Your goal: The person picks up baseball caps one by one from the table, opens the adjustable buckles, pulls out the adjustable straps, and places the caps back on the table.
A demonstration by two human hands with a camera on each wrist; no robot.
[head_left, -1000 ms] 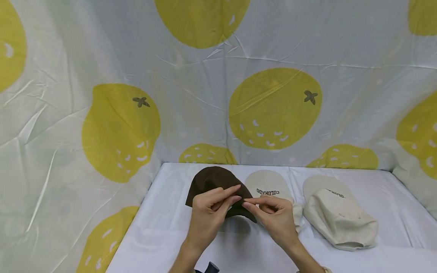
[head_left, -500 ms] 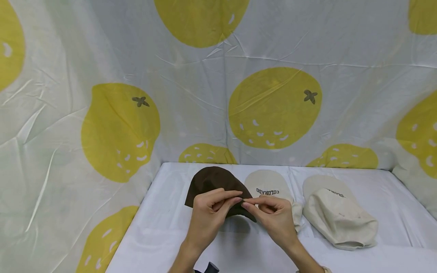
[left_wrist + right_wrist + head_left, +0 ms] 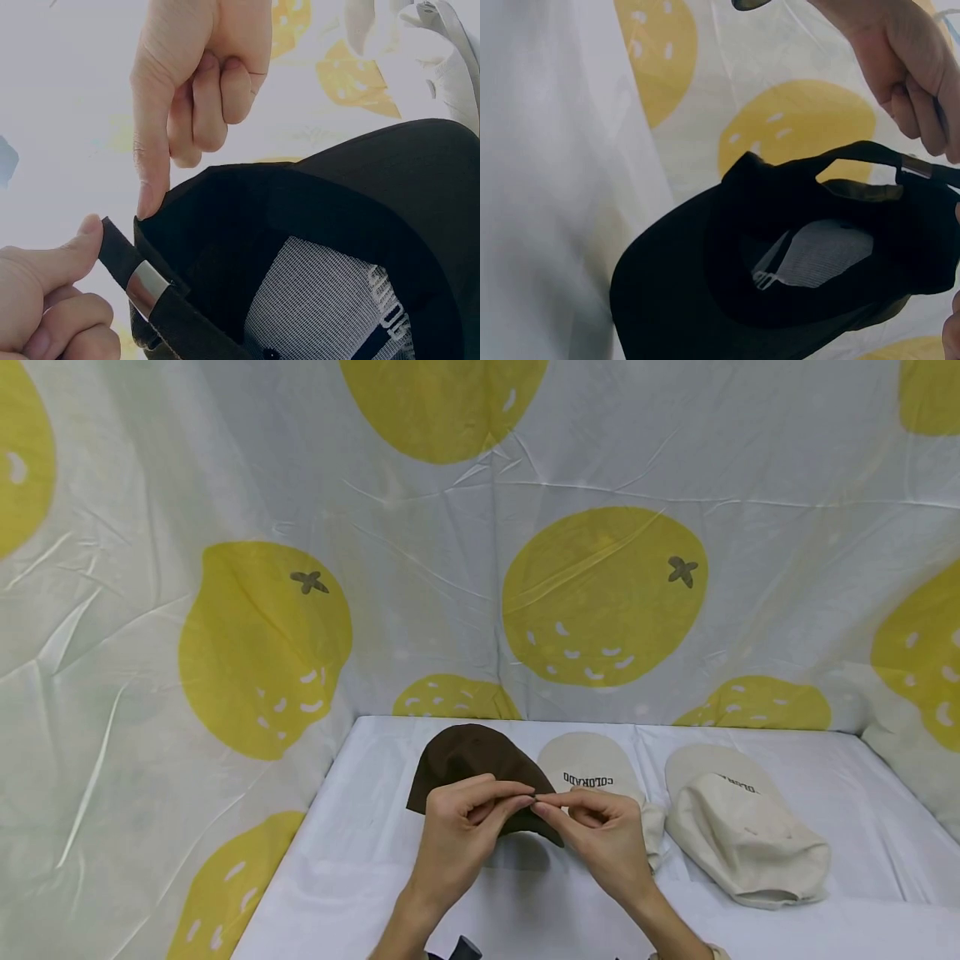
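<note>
A dark brown cap [image 3: 468,752] is held up over the white table, its crown to the left. My left hand [image 3: 461,831] and right hand [image 3: 603,835] meet at its near right edge, each pinching with thumb and index finger. The left wrist view looks into the cap, showing its mesh lining [image 3: 311,300]. There, one hand pinches the tip of the back strap [image 3: 115,249], which runs through a metal buckle [image 3: 148,289]. The other hand's index finger is at the cap's edge. In the right wrist view the strap [image 3: 866,152] arches over the rear opening.
Behind my right hand lies a beige cap [image 3: 581,756] lettered COLORADO, partly hidden. Another beige cap [image 3: 750,843] is to its right on the white table [image 3: 360,860]. A lemon-print cloth [image 3: 427,593] hangs behind. A small black object [image 3: 465,947] shows at the bottom edge.
My left index finger has come down towards the thumb, and the fingertips of both hands now meet. The brown cap stays almost where it was; the beige caps have not moved.
</note>
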